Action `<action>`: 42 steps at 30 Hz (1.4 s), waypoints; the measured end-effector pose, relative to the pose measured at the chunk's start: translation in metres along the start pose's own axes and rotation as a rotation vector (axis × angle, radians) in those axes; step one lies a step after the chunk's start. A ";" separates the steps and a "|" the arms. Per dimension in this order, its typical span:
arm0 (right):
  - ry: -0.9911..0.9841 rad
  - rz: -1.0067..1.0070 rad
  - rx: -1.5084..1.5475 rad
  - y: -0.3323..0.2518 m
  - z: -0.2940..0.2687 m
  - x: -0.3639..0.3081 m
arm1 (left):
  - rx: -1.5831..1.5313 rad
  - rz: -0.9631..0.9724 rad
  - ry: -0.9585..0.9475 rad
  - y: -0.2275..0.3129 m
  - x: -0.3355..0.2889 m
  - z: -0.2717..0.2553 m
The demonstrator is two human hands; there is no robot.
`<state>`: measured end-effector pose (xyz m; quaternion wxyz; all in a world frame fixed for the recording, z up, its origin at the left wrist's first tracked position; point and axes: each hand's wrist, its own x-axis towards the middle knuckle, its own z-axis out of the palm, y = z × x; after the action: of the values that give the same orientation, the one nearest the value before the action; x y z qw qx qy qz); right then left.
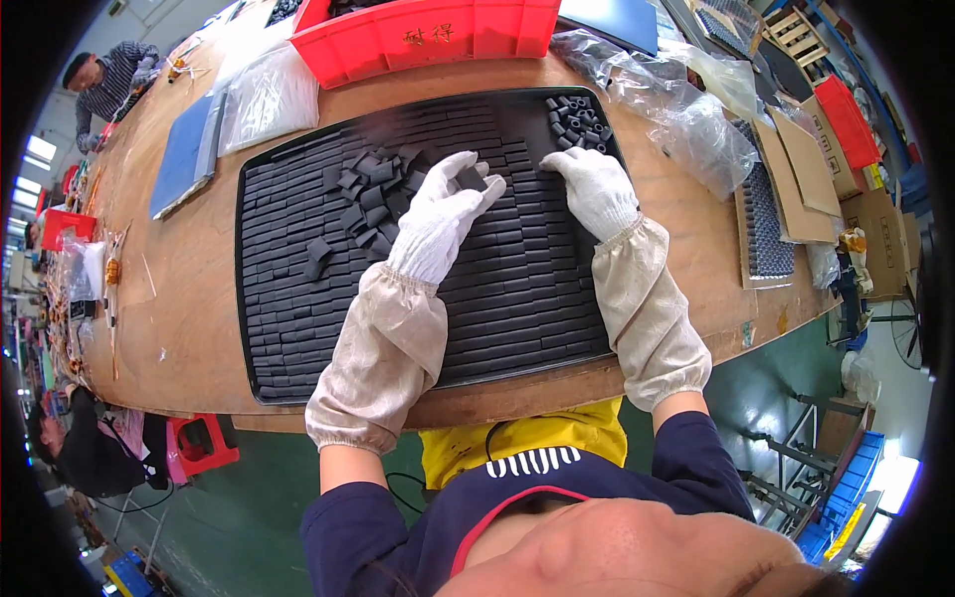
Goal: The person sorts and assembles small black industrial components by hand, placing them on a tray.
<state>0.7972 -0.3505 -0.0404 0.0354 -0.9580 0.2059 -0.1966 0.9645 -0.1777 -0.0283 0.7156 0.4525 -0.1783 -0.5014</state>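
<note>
A large black tray (522,117) lies before me, lined with close rows of black tube pieces (527,289). In white gloves, both my hands are over it. My left hand (438,217) pinches a short black sleeve piece (471,179) between thumb and fingers, above the rows. Beside it lies a loose heap of similar black sleeve pieces (373,204). My right hand (595,189) is at the tray's right side, its fingertips drawn together just below a pile of small black tubes (580,121). Whatever those fingertips may hold is hidden.
Behind the tray stands a red bin (428,45). Clear plastic bags (686,114) and cardboard sheets (806,164) lie to the right. At left are a blue folder-like sheet (187,154) and a bag of pale strips (269,109). Another person (114,85) works at the far left.
</note>
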 end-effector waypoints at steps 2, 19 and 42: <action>0.146 0.036 0.111 0.002 -0.002 0.004 | -0.002 -0.008 -0.013 0.003 -0.003 -0.001; 0.382 0.297 -0.186 0.043 0.010 0.004 | 0.228 -0.058 -0.070 0.009 -0.010 0.002; 0.333 -0.154 0.487 -0.056 -0.016 0.012 | 0.479 0.097 -0.075 0.009 -0.015 0.009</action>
<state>0.8228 -0.3039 -0.0129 0.2146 -0.8888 0.0823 -0.3965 0.9564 -0.1680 -0.0132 0.6041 0.5812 -0.3402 -0.4262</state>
